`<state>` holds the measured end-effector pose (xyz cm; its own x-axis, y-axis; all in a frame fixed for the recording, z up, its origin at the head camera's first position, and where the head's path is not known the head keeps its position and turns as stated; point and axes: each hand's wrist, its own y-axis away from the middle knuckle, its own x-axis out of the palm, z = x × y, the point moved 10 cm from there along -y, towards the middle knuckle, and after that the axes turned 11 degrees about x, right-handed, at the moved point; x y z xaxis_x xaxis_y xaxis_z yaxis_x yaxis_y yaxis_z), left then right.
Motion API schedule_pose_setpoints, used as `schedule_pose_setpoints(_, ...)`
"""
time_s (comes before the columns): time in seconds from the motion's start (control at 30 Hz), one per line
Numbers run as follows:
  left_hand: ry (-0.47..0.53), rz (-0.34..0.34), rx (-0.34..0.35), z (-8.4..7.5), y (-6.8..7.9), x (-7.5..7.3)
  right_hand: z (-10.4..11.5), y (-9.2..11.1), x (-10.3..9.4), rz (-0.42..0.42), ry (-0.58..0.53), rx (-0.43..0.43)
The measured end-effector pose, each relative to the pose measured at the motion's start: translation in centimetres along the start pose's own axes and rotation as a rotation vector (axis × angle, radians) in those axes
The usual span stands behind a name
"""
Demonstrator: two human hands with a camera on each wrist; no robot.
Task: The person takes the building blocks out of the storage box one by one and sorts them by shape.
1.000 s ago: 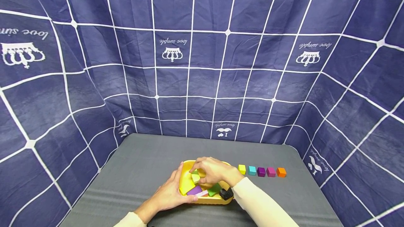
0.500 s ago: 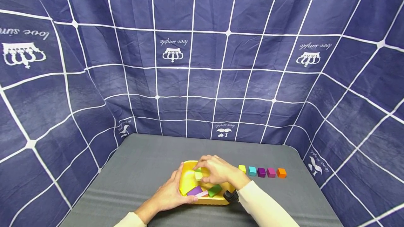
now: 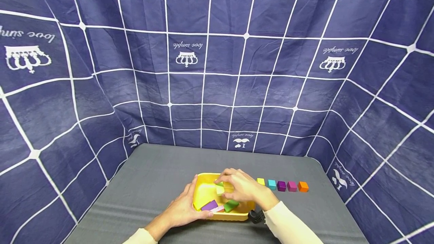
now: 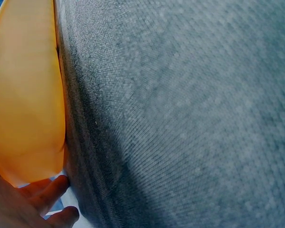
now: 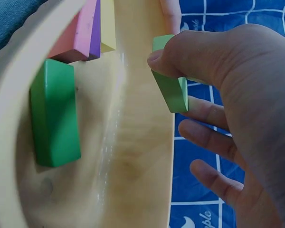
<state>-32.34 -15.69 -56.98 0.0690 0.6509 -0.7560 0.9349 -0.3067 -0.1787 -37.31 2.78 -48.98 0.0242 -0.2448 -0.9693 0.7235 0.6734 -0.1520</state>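
Note:
A yellow plastic box [image 3: 234,217] stands on the grey table. My left hand [image 3: 181,206] holds its left end, fingers along the outer side and thumb at the front rim; in the left wrist view those fingertips reach past the box wall. Over the box my right hand [image 3: 242,188] pinches a light green block [image 5: 170,90] between thumb and fingers, its other fingers spread apart. Inside the box lie a dark green block [image 5: 55,114], a purple block [image 3: 209,205], a pink block [image 5: 76,40] and a yellow block [image 5: 108,26].
Right of the box, a row of small cubes sits on the table: yellow [image 3: 260,181], cyan [image 3: 271,184], dark purple, magenta and orange [image 3: 303,186]. A blue checked cloth [image 3: 217,67] hangs behind and at both sides. A black device [image 3: 256,217] is at my right wrist.
My right hand has moved a little to the right over the box, carrying the light green block along. The left hand has stayed at the box's left end.

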Motion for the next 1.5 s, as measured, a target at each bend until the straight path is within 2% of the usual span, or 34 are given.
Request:
schedule_pose_setpoints(0.53,0.004,0.002,0.006,0.1,-0.1,0.1,-1.4,2.6,-0.5,-0.046,-0.069,0.019)
schedule_pose_setpoints(1.03,-0.003,-0.004,-0.005,0.0,-0.1,0.0,-2.7,4.9,-1.1,-0.121,-0.064,0.001)
schedule_pose_setpoints(1.3,-0.001,0.005,-0.036,0.2,-0.1,0.0,-3.5,6.0,-1.7,-0.171,-0.051,0.001)
schedule_pose_setpoints(1.5,-0.001,-0.003,-0.018,0.1,-0.1,0.0,-4.2,6.9,-2.1,-0.185,-0.032,0.006)
